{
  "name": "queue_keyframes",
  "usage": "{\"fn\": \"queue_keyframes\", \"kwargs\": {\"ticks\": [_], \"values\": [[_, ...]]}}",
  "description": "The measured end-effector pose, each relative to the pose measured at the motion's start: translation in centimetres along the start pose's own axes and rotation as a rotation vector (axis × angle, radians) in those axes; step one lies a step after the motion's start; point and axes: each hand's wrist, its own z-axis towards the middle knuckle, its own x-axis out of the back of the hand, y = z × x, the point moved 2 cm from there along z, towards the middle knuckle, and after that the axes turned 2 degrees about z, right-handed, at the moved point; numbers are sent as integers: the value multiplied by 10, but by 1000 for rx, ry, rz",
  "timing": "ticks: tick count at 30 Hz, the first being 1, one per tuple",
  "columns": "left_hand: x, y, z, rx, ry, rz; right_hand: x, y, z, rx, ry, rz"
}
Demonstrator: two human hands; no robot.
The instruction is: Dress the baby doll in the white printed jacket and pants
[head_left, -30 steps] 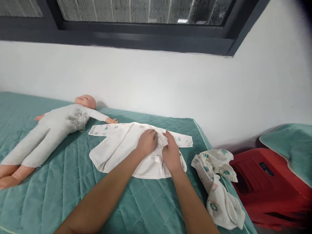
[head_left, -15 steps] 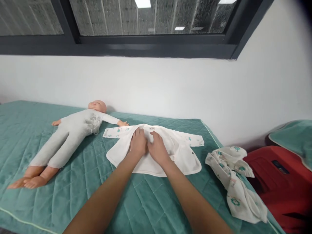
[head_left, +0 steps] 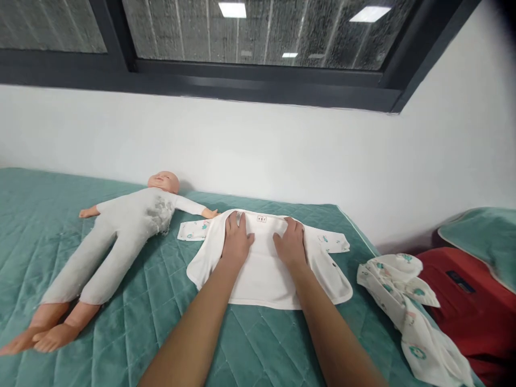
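Observation:
A white baby jacket (head_left: 264, 279) lies opened out on the green quilted bedspread, its plain inside facing up and a small label at the neck. Its printed sleeves stretch to both sides. My left hand (head_left: 237, 239) rests flat on the left front panel near the collar, fingers extended. On the right panel, my right hand (head_left: 291, 242) lies the same way with its fingers out and thumb apart. Left of the jacket a baby doll (head_left: 129, 220) in a pale body lies on its back; its hand is close to the left sleeve.
Crumpled printed baby clothing (head_left: 411, 312) lies at the bed's right edge. Beyond it are a red case or chair (head_left: 479, 301) and a green cloth (head_left: 484, 236). A white wall (head_left: 258, 145) and a dark window frame (head_left: 258, 88) rise behind the quilted bedspread (head_left: 161, 301).
My hands have moved apart from the middle of the jacket, spreading its front panels outward. More of the inside back shows. The view has shifted slightly.

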Motion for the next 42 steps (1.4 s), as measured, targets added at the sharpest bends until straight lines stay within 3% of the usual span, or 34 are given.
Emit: {"fn": "queue_keyframes", "kwargs": {"ticks": [6, 15, 21, 31, 36, 42], "values": [[2, -1, 0, -17, -19, -10, -2, 3, 1, 5, -27, 20], [-4, -1, -7, -79, -156, 16, -8, 2, 1, -5, -187, -8], [-7, 4, -9, -134, -183, 14, -9, -4, -1, 46, -190, -49], [-3, 20, -13, -247, -289, 77, -14, -16, -8, 211, -356, -138], [-7, 19, -15, -230, -343, 112, -17, -15, -12, 196, -441, -258], [-12, 17, -17, -199, -353, 141, -20, -19, -17, 185, -437, -355]]}}
